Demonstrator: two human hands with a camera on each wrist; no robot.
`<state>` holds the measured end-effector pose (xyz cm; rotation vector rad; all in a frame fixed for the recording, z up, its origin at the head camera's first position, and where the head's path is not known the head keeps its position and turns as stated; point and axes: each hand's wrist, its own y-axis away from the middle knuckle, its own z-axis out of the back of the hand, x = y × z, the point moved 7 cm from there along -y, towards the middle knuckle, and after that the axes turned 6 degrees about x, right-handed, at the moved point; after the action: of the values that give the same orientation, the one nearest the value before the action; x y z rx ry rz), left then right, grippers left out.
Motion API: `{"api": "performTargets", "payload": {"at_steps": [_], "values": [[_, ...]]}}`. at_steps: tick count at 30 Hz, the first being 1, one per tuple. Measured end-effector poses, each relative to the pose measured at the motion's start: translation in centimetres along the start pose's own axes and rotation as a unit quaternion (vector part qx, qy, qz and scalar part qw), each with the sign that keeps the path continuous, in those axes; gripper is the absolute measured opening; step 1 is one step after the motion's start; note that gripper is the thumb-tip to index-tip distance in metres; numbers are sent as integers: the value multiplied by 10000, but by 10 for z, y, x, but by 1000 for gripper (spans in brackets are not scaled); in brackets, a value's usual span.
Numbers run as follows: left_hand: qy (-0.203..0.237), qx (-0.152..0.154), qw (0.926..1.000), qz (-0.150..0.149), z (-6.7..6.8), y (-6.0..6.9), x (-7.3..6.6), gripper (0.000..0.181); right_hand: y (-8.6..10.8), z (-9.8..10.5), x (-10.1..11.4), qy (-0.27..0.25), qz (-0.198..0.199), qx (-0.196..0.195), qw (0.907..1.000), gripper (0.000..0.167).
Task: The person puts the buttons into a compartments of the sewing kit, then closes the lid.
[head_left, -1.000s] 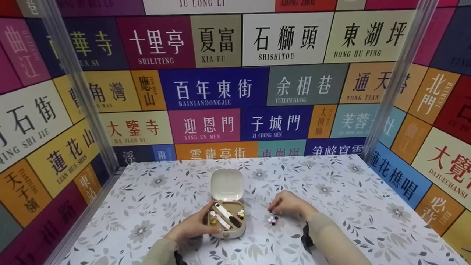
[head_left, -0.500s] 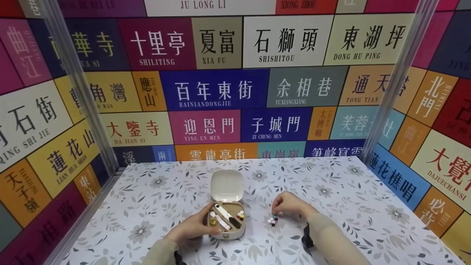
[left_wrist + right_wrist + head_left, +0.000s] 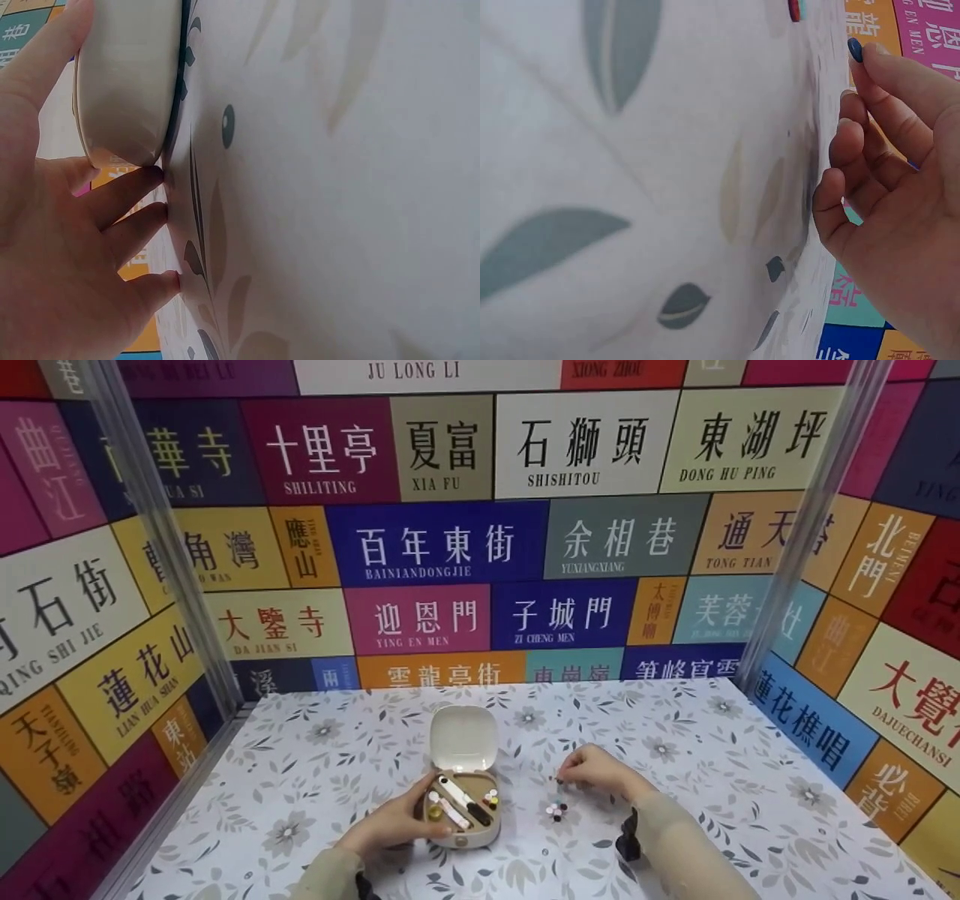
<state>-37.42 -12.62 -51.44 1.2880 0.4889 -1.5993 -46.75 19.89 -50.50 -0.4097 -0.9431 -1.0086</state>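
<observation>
Since the earlier frame, the right hand has been shifted slightly farther out, beyond the loose pieces; the case looks unmoved. At the case's left side, the left hand is kept in place, with the case gripped between thumb and fingers. Behind the case's tray, the raised lid is left upright. Inside the case, a pink stick, a white tool and, at the right, some small pieces are held. To the right of the case, well apart from it, the loose pieces are clustered on the table. Just beyond them, a blue piece is pinched by the right hand's thumb and fingertip. Being so small and barely gripped, it could be dropped or flicked away. Were the case tugged, its contents could be jostled or the lid tipped shut.
</observation>
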Motion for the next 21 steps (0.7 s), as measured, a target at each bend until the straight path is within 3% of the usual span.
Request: {"api": "performTargets", "payload": {"at_steps": [10,14,21], "values": [[-205,1,9998,-9,0,3,2,109,2,10,5,402,50,-125,9991,17],[-276,-62,9996,94,2,2,0,110,2,15,7,385,71,-166,9991,17],[-376,-34,9993,20,1,3,-3,111,5,17,6,188,226,-148,9995,18]]}}
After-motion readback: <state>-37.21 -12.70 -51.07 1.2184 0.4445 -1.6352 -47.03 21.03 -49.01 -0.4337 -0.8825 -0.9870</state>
